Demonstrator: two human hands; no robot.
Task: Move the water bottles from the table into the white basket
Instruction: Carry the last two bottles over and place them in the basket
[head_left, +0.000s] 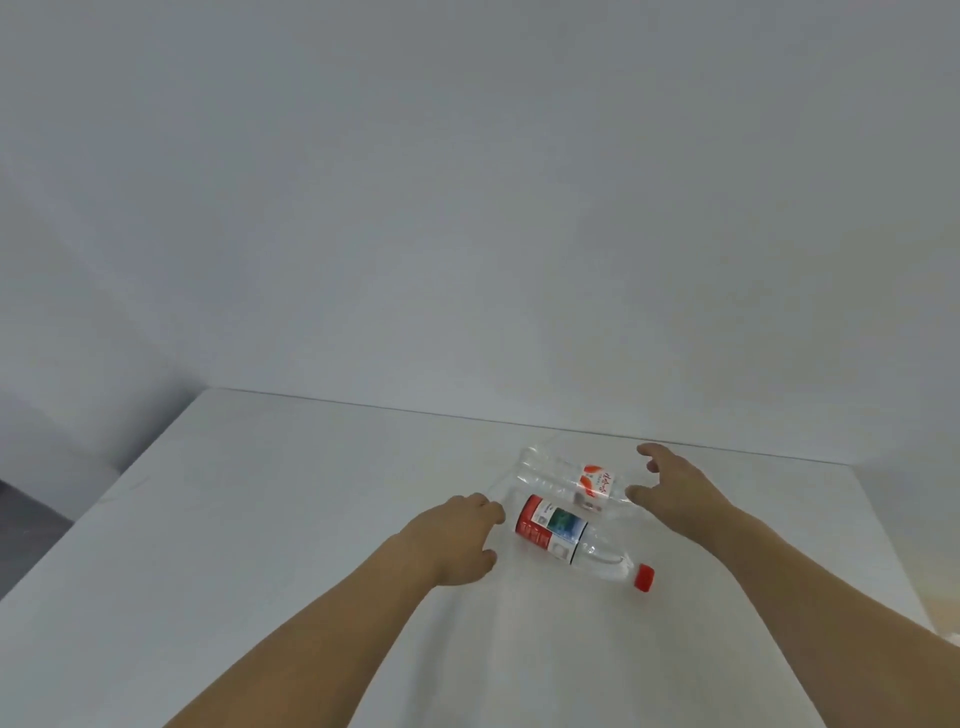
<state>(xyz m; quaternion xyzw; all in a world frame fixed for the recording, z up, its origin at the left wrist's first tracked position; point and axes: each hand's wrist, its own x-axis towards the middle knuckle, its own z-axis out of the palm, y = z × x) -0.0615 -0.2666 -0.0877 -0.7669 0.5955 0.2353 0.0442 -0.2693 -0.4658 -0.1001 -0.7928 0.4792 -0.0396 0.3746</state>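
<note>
Two clear plastic bottles lie on their sides, close together, on a smooth white table (260, 519): the nearer bottle (566, 535) is a ribbed cylinder with a red, white and green label and a red cap (644, 578), and the farther bottle (566, 480) has a white label with orange marks. The left hand (452, 540), fingers loosely curled and holding nothing, sits just beside the nearer bottle's base, while the right hand (675, 488), fingers spread and empty, reaches the farther bottle's label end. A plain, matte pale grey wall (467, 182) rises behind the table's far edge.
</note>
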